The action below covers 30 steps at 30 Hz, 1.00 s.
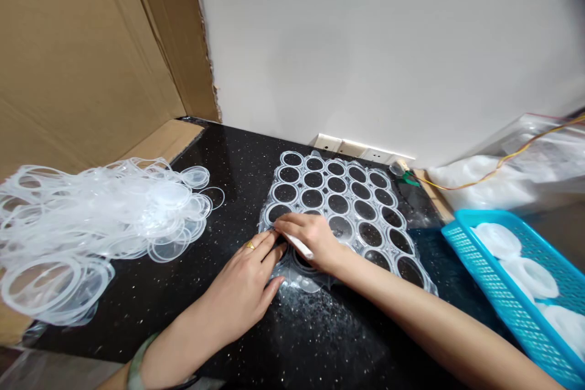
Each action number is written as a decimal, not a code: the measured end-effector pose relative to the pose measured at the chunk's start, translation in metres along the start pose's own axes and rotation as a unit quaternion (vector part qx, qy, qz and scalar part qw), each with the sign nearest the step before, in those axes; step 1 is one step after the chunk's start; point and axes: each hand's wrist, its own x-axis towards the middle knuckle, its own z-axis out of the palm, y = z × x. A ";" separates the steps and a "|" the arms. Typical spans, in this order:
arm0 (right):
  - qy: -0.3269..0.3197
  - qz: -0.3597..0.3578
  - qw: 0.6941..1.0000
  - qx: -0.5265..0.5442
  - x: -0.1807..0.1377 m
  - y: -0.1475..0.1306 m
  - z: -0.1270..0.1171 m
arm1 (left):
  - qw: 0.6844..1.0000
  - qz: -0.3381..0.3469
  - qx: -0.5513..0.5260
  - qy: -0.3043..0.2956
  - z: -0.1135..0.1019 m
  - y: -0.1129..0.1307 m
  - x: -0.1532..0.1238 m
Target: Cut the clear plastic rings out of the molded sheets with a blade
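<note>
Grip, right hand (315,237): clamped on a narrow white piece (299,246), material unclear, fingertips at the left part of a clear perforated sheet (351,210). Left hand (249,283), a ring (250,245) on one finger: fingers stretched to the sheet's left edge, meeting the right fingertips; thumb apart from the fingers. Tips partly hidden, so cannot tell whether it pinches anything. Sheet lies flat on the black speckled counter (242,164), its rows of round openings showing the dark surface. Pale specks (315,304) nearer the wearer. Left: heaped clear plastic rings and webbing (114,213). Right: blue basket (484,214) containing white round pieces (532,277). Behind the sheet: sockets (351,147) along the wall (365,42). Far left: cardboard (91,42).
</note>
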 end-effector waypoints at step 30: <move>0.029 0.229 0.872 0.432 0.050 0.036 -0.057 | 0.954 -0.129 -0.248 0.109 -0.024 -0.054 0.078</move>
